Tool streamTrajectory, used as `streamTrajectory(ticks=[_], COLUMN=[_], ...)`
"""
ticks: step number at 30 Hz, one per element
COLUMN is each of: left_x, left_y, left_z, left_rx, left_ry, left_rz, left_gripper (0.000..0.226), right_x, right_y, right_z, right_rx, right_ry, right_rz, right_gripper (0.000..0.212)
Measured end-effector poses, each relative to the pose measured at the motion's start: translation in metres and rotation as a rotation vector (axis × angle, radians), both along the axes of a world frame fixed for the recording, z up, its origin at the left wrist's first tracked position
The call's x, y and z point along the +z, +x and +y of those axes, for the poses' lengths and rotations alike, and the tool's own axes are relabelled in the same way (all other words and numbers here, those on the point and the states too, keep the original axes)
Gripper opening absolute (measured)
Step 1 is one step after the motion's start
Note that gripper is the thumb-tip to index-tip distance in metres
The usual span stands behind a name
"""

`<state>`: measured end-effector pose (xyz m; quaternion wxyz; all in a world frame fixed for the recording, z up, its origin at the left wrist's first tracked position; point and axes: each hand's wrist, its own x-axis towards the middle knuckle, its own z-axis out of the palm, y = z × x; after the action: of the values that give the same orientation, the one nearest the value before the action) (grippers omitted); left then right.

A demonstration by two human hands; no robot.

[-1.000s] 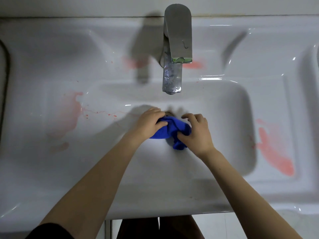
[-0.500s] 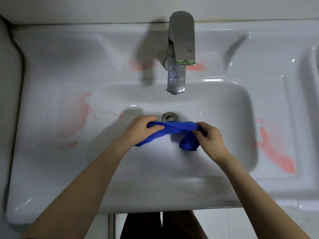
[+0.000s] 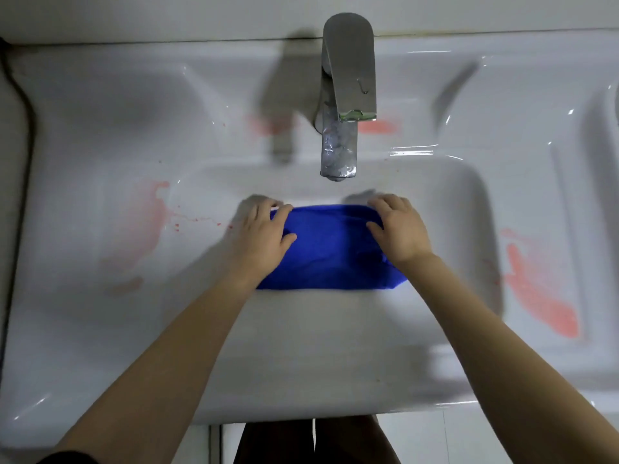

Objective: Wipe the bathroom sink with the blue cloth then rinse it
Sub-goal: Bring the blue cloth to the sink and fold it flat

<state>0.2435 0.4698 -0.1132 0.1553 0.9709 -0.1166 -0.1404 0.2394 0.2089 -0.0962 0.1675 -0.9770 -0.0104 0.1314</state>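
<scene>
The blue cloth is spread wide over the bottom of the white sink, below the spout and covering the drain. My left hand holds its left end, with fingers curled over the far corner and the thumb on top. My right hand holds the right end the same way. Pink-red stains mark the left rim, the right rim and the ledge behind the tap.
A chrome tap stands at the back centre, its spout over the basin; no water runs. A wall edge borders the sink on the left. Floor tiles and my legs show below the front edge.
The cloth was bunched between both hands over the drain. My hands have moved apart and pulled it open into a wide sheet, which now hides the drain.
</scene>
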Motion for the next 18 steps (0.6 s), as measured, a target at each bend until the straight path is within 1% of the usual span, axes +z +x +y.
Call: streamTrajectory(ticks=[2,3,4,6,7,10,12,14,15,16,18], left_x=[-0.008,-0.014,-0.018,-0.023,-0.027,-0.034,-0.031,-0.022,-0.017,-0.011,-0.002], left_y=[-0.014,-0.02,-0.025,-0.03,-0.03,-0.026,-0.021,-0.021,-0.022,-0.024,-0.031], left_z=[-0.002,-0.003,-0.002,0.003,0.008,0.017,0.017,0.02,0.022,0.023,0.02], left_rx=[-0.08,-0.142,-0.206,-0.295,-0.314,-0.33,-0.359,-0.376,-0.349,-0.279,-0.025], left_ry=[-0.03,-0.017,0.029,0.167,0.218,0.265,0.286,0.279,0.271,0.258,0.207], left_rz=[-0.121,-0.175,-0.19,-0.175,-0.161,-0.089,-0.05,-0.042,-0.056,-0.067,-0.056], left_gripper=[0.046,0.046,0.046,0.05,0.053,0.056,0.058,0.058,0.056,0.054,0.055], right_x=[-0.002,-0.005,-0.008,-0.022,-0.03,-0.047,-0.05,-0.047,-0.046,-0.044,-0.041], right_y=[-0.012,-0.021,-0.029,-0.044,-0.048,-0.044,-0.04,-0.04,-0.041,-0.042,-0.046], right_z=[0.012,0.019,0.025,0.03,0.024,-0.005,-0.012,-0.008,-0.007,-0.008,-0.016], right_rx=[-0.033,0.012,0.099,0.294,0.345,0.369,0.393,0.377,0.328,0.251,0.06], right_ry=[0.042,0.039,0.013,-0.081,-0.146,-0.274,-0.284,-0.257,-0.251,-0.249,-0.248], right_rz=[-0.215,-0.274,-0.268,-0.113,-0.043,0.032,0.052,0.06,0.049,0.031,0.021], right_gripper=[0.034,0.034,0.037,0.053,0.06,0.07,0.07,0.065,0.063,0.063,0.064])
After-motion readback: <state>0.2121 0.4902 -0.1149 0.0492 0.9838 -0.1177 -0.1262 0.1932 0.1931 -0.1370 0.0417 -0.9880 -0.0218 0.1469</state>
